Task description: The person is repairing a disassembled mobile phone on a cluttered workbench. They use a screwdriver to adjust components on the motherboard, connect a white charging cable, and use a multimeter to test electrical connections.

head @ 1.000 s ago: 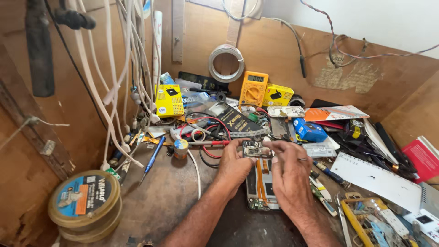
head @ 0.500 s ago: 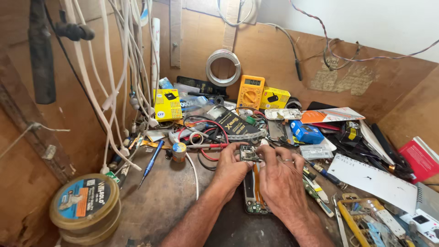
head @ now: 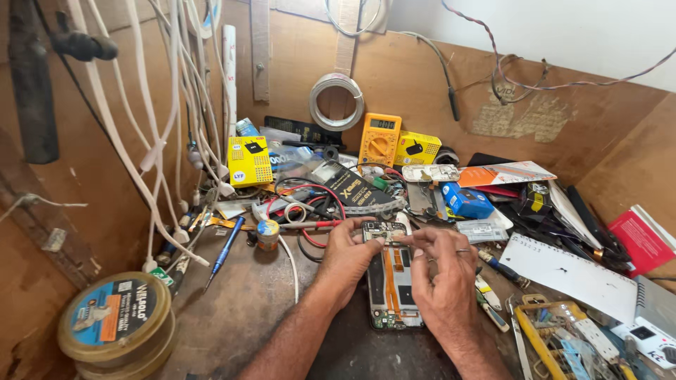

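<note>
Lying back-open on the table (head: pixel 239 309): one opened phone (head: pixel 391 278), long axis running away from the person, top end far.

Left hand (head: pixel 348 257): rests on the phone's left edge, grip narrow, fingertips pinched at the top end.

Right hand (head: pixel 443 274): on the right edge, forefinger and thumb closed to a fine pinch at the same top corner; whether it holds a part, cannot tell.

Both hands equally near.

Adjacent: yellow multimeter (head: pixel 380 139), blue screwdriver (head: pixel 225 250), round tin (head: pixel 113 327).

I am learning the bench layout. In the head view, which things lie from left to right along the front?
Round yellowish tin → blue-handled screwdriver → left hand → opened phone → right hand → white spiral notepad → red book.
</note>
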